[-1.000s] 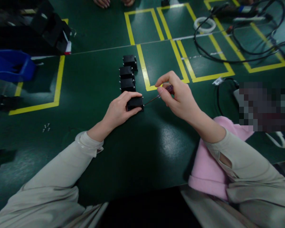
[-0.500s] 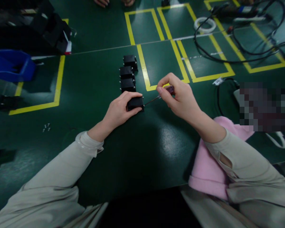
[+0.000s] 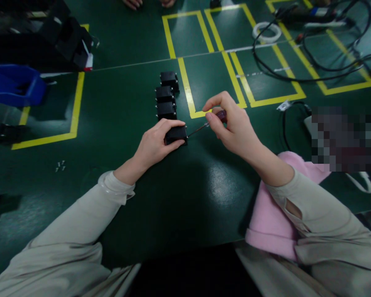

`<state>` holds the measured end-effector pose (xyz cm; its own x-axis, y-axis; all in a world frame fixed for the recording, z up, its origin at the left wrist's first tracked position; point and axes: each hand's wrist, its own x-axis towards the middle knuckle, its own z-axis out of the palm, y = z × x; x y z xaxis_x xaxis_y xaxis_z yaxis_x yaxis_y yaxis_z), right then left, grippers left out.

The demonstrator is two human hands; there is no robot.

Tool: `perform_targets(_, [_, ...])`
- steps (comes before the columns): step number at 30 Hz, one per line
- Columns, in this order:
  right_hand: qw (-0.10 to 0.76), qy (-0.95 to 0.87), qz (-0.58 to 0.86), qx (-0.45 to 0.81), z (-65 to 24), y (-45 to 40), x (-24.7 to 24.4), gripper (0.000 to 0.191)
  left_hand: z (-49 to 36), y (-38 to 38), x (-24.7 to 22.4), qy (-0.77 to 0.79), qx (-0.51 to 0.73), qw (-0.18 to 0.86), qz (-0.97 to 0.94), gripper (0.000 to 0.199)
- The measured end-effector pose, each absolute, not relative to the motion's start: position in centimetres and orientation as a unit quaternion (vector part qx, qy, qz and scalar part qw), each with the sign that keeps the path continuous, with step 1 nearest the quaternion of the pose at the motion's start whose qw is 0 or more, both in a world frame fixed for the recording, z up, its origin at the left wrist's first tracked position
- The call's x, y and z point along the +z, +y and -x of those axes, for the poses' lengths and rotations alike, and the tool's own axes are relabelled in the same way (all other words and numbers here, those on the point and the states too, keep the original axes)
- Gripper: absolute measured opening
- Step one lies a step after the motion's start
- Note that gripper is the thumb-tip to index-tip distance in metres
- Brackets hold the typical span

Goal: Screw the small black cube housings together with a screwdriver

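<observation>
My left hand (image 3: 153,142) grips a small black box-shaped part (image 3: 177,133) from its left side, thumb along the near edge and fingers over the far one. In my right hand (image 3: 230,128) is a screwdriver (image 3: 221,116) with a dark red handle, held between thumb and fingers. Its thin shaft slants down to the left, and the tip meets a screw at the right end of the held part. Beyond the left hand, several more black parts (image 3: 166,109) with small screws at their sides stand in a row.
Several loose screws (image 3: 61,166) lie left on the green table (image 3: 188,198). A blue bin (image 3: 15,84) stands far left. Black cables (image 3: 297,78) and a white ring (image 3: 266,32) are at upper right. A pink cloth (image 3: 272,222) lies under my right forearm. Another person's hands (image 3: 132,4) show at the top.
The fingers of my right hand have shifted on the screwdriver handle, with the forefinger lifted a little away. My left hand and the black part stay in place.
</observation>
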<state>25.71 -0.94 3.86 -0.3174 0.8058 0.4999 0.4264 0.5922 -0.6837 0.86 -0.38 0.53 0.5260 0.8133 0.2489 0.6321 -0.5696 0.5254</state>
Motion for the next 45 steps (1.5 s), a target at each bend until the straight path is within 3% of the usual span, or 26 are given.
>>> perform_targets(45, [0.429, -0.776, 0.403, 0.226, -25.69, -1.02, 3.86, 0.021, -0.89, -0.45, 0.53, 0.427, 0.234, 0.195, -0.851, 0.043])
